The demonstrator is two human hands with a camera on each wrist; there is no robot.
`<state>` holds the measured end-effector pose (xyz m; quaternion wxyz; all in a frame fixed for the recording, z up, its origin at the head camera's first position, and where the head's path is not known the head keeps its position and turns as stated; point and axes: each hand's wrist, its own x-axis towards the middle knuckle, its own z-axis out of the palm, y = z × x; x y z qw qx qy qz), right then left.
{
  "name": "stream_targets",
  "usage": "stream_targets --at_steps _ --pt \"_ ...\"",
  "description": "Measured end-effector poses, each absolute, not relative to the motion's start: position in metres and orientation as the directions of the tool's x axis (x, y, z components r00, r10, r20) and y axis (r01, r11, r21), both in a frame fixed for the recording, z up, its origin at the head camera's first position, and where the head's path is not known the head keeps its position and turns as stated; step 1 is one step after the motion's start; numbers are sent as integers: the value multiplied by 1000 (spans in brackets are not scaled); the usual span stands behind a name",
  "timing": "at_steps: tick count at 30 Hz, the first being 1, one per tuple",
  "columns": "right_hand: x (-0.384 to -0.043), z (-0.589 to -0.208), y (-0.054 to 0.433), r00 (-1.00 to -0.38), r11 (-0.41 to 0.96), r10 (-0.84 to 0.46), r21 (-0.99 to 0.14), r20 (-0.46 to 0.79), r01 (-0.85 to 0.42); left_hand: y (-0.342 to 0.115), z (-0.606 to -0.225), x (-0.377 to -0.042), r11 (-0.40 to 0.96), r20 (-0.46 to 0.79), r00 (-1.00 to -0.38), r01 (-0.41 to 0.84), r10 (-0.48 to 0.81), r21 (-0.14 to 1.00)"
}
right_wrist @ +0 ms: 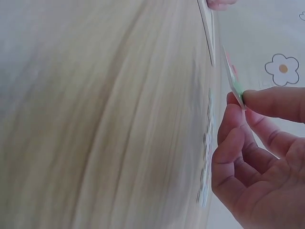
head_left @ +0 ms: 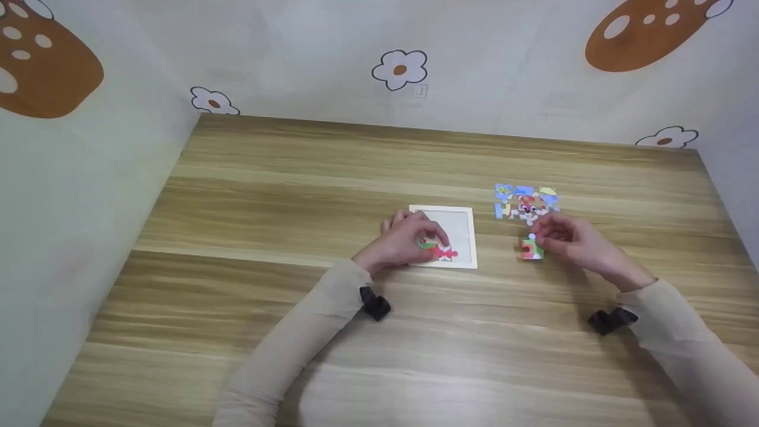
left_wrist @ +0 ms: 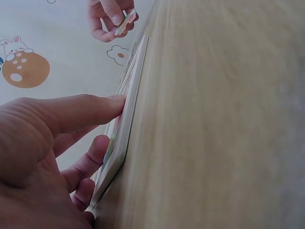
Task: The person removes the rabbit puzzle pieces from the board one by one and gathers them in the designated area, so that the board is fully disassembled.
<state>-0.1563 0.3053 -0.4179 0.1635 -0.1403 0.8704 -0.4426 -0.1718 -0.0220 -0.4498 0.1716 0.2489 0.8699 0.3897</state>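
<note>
My right hand [head_left: 572, 240] pinches a green and red jigsaw piece [head_left: 532, 249] between thumb and fingertips. In the right wrist view this piece is tilted and held up off the table. My left hand [head_left: 409, 237] rests at the left side of a white-rimmed puzzle tray [head_left: 473, 237]. Its fingertips touch the red and green jigsaw pieces [head_left: 445, 253] lying in the lower left of the tray; the hand hides part of them. The left wrist view shows the left thumb [left_wrist: 102, 109] laid straight against the pieces, the other fingers loosely bent by the tray's edge.
Several loose jigsaw pieces [head_left: 504, 191], blue with an animal face, lie together on the wooden table [head_left: 284, 190] to the right of the tray, just beyond the right hand. A patterned wall [head_left: 308, 59] stands along the table's far edge.
</note>
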Motion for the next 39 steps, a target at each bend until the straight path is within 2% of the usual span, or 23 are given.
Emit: stream_targets --at_steps 10,18,30,39 --pt "-156 -419 321 -923 628 -346 -772 -167 -96 -21 -450 -172 590 -110 -815 311 569 745" --pt "-161 -425 332 -942 636 -319 -760 -100 -134 -22 -452 -172 574 -99 -819 304 565 760" --pt "-175 -421 343 -947 693 -235 -721 -218 -6 -21 -452 -172 571 -103 -819 298 565 765" --pt "-181 -422 343 -945 687 -232 -726 -231 9 -22 -452 -172 563 -102 -818 293 566 773"
